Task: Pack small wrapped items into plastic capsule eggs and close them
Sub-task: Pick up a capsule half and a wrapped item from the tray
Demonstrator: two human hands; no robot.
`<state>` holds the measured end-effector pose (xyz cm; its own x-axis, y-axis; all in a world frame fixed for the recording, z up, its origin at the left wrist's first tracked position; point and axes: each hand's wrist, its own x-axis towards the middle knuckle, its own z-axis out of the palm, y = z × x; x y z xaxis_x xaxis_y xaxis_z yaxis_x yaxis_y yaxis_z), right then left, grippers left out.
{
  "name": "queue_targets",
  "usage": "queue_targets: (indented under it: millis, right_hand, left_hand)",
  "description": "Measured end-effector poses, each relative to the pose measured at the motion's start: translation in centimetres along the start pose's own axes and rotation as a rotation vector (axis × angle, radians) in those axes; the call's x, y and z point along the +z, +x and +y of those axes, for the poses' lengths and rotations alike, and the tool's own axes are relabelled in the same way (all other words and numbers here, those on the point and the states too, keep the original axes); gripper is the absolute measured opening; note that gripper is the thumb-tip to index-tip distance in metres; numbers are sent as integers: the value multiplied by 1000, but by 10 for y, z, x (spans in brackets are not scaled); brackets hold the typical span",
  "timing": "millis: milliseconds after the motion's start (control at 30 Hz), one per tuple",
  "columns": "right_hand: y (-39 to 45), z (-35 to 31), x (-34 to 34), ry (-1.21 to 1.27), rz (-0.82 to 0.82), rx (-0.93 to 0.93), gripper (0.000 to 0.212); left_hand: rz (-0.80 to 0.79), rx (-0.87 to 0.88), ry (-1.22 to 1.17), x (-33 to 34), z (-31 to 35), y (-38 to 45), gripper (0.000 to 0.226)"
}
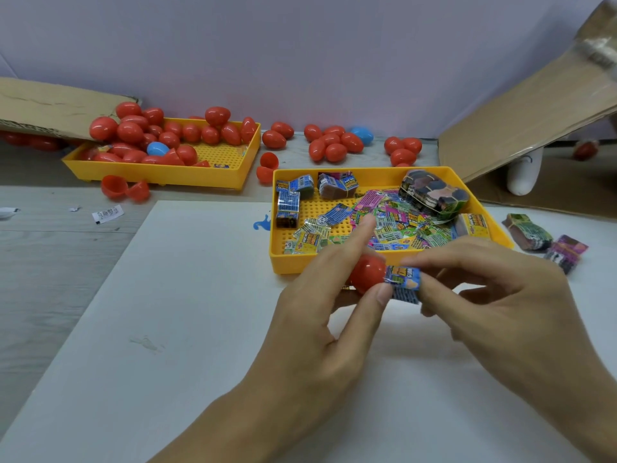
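Left fingers pinched around a red capsule half, thumb below, index stretched out above and pointing toward the tray. Right fingers closed narrow on a small blue wrapped packet, pressing its end against the open mouth of the half. Left hand and right hand both held just above the white board, close in front of the near yellow tray.

Probably very light, the packet: thin crinkly film, soft enough to fold or crush, best gripped by its short ends and fed in lengthways. The capsule half looks like smooth, glossy, stiff plastic, likely slippery; hold near the rim, without squeezing hard enough to distort the opening. Cannot tell how far in the packet already sits.

Behind the hands, loose wrapped packets and banded bundles in the near tray. Further back on the table, a second yellow tray heaped with red eggs, one blue egg among them, more scattered beside it, plus open halves. Cardboard flaps at either side.
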<state>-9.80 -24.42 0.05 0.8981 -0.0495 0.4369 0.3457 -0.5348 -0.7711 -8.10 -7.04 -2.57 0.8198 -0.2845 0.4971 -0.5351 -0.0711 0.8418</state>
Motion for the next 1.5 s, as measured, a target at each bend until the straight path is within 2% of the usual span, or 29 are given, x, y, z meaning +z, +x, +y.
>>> queue_targets:
  millis: [133,300,400,500,567,633,733,867,1000,1233,1500]
  right_hand:
    - [2,-2,0,224,-98,133,16]
    - [4,-4,-1,388,-210,275,17]
    - [8,1,-5,525,-272,434,34]
    - [12,0,-8,700,-368,552,39]
    - [12,-2,-9,737,-395,569,36]
    - [11,-4,-9,716,-402,547,41]
    - [9,-4,-7,736,-414,546,27]
    - [7,-1,-3,883,-416,658,36]
    - [5,-1,-1,995,-380,763,68]
    - [8,2,-3,1036,-358,771,65]
    - [6,3,-3,1007,-378,776,43]
  left_hand:
    - [58,20,10,-2,1,1,39]
    - [46,44,53,-3,2,0,40]
    - [56,85,134,-3,6,4,41]
    - [34,83,150,-1,7,10,43]
    - [34,74,226,-1,8,12,42]
    - [65,87,264,0,7,3,40]
    - [74,116,242,-1,6,-1,39]
    - [69,133,229,1,6,-2,40]
    - [92,131,273,1,7,-1,42]
    - [108,155,246,1,0,3,45]
    - [108,158,260,1,0,1,45]
